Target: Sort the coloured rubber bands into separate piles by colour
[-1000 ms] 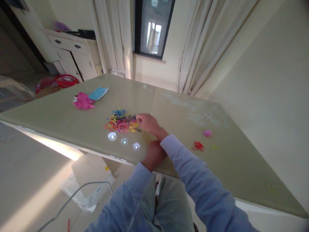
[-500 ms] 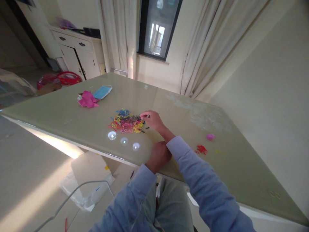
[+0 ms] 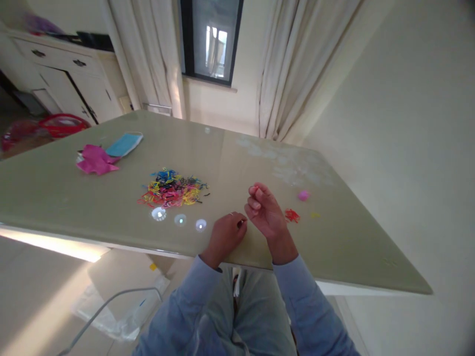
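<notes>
The pale green glossy surface (image 3: 92, 193) spreads out before me, its near edge running just above my lap. Far off on its left side lie a crumpled pink piece (image 3: 94, 160) and, touching it, a blue face mask (image 3: 124, 144). Nearer the middle sits the heap of coloured rubber bands (image 3: 170, 189), a loose tangle of yellow, pink, blue and black, with three bright spots of reflected light just in front of it. To the right, well apart from the heap, is a small cluster of red bands (image 3: 291, 215), with a little pink lump (image 3: 303, 196) beyond it and a faint yellow band (image 3: 315, 215) beside it.

My right hand (image 3: 265, 212) is raised just above the surface between the heap and the red cluster, its fingers (image 3: 256, 195) curled narrow, with a thin red band (image 3: 252, 188) pinched at their tips. My left hand (image 3: 224, 235) rests near the table's front edge, just beside the right one, its fingers bent in close; something small and dark shows at their tips, but I cannot tell whether they hold it.
</notes>
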`<act>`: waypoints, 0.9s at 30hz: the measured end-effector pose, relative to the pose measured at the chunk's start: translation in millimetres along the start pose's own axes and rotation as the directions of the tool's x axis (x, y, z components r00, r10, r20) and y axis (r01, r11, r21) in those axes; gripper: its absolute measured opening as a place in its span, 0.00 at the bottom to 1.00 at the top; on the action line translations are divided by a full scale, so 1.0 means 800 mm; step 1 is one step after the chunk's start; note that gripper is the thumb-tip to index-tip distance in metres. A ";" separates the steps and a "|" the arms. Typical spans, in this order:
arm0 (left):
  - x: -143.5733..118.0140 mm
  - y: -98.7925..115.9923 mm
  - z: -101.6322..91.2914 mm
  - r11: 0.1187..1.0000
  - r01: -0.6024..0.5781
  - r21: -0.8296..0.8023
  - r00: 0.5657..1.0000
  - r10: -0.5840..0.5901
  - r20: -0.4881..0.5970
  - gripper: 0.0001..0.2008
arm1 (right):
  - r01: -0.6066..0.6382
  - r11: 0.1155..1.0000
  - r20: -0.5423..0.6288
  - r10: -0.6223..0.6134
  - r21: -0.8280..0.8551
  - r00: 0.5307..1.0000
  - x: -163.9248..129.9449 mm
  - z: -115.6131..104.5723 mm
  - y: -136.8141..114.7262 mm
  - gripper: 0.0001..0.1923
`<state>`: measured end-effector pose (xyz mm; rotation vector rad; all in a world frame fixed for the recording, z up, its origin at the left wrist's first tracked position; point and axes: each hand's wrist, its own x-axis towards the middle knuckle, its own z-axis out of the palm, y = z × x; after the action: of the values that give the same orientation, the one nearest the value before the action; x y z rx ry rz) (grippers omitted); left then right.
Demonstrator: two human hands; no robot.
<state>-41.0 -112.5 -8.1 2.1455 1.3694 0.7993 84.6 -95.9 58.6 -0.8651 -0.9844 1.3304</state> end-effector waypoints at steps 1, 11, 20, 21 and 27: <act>-0.001 -0.001 0.000 1.000 -0.009 -0.023 1.000 0.009 -0.002 0.08 | 0.020 1.000 -0.035 -0.019 0.010 0.999 -0.007 -0.010 0.000 0.16; -0.001 -0.006 -0.001 0.993 -0.025 -0.111 0.998 0.019 -0.052 0.08 | 0.106 0.990 -0.121 -0.095 0.088 0.988 -0.028 -0.061 0.007 0.11; -0.002 -0.006 -0.004 0.992 -0.015 -0.129 0.998 0.007 -0.060 0.07 | 0.079 0.993 -0.187 -0.063 0.082 0.980 -0.038 -0.089 0.001 0.13; -0.002 -0.007 -0.004 0.990 -0.014 -0.138 0.998 0.006 -0.061 0.08 | 0.079 0.994 -0.217 -0.062 0.069 0.974 -0.040 -0.100 -0.001 0.13; -0.001 -0.011 0.000 0.987 -0.025 -0.161 0.997 0.014 -0.071 0.07 | -0.028 0.856 -0.394 -0.209 -0.517 0.895 -0.052 -0.181 -0.011 0.17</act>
<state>-47.2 -109.9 -14.4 2.0258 1.2726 0.9665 223.2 -131.5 10.6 -1.4335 -1.0120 0.7302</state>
